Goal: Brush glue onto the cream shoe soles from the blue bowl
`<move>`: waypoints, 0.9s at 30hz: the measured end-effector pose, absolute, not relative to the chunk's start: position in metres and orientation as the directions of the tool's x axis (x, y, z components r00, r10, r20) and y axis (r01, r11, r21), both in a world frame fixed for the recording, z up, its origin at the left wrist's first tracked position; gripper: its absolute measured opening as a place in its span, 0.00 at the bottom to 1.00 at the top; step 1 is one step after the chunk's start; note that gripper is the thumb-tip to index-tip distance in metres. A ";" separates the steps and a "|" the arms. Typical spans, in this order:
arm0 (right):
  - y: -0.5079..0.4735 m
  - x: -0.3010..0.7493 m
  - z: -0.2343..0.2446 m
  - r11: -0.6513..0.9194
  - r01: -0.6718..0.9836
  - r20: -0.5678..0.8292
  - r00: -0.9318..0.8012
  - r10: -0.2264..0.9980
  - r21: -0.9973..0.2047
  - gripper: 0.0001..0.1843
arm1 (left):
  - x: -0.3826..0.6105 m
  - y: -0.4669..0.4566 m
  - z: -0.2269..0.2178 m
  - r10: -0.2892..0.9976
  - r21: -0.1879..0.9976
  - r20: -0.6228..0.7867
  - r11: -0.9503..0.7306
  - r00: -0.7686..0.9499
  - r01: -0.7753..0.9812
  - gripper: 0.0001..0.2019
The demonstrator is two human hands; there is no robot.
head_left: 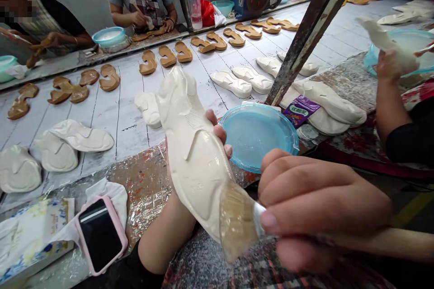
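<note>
My left hand holds up a shaped shoe sole coated in glossy white paste, its fingers curling round from behind. My right hand is shut on the wooden handle of a flat paste brush. The brush's wet, translucent bristles lie against the lower part of the sole. Just beyond my hands sits a shallow blue plastic bowl, and neither hand touches it. The back of the sole is hidden from me.
Rows of tan soles and white-coated soles lie on a white lined board. A phone in a pink case lies near my left arm. A dark metal post rises at right. Co-workers' hands work nearby.
</note>
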State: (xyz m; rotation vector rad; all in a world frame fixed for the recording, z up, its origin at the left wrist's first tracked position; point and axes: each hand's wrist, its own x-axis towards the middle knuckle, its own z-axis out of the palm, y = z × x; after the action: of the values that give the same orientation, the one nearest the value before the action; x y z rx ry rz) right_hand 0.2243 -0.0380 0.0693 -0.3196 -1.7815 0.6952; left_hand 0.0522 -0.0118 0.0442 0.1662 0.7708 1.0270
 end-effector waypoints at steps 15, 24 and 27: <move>-0.035 0.233 0.067 0.737 0.156 0.642 -0.396 0.657 -0.658 0.05 | 0.057 0.001 0.036 0.933 0.714 -0.213 -0.055 -0.291 -0.698 0.32; -0.020 0.237 0.054 0.876 0.125 0.686 -0.574 0.447 -0.467 0.03 | 0.047 0.003 0.034 0.886 0.738 -0.215 -0.129 -0.412 -0.662 0.32; -0.005 0.232 0.056 0.792 0.118 0.674 -0.458 0.579 -0.599 0.05 | 0.053 0.006 0.032 0.933 0.720 -0.155 -0.117 -0.323 -0.684 0.34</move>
State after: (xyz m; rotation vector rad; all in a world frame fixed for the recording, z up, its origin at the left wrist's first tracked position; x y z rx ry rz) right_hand 0.2323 -0.0046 0.0564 -0.5208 -2.0021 0.5930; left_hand 0.0533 0.0057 0.0319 0.4044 0.8592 1.7178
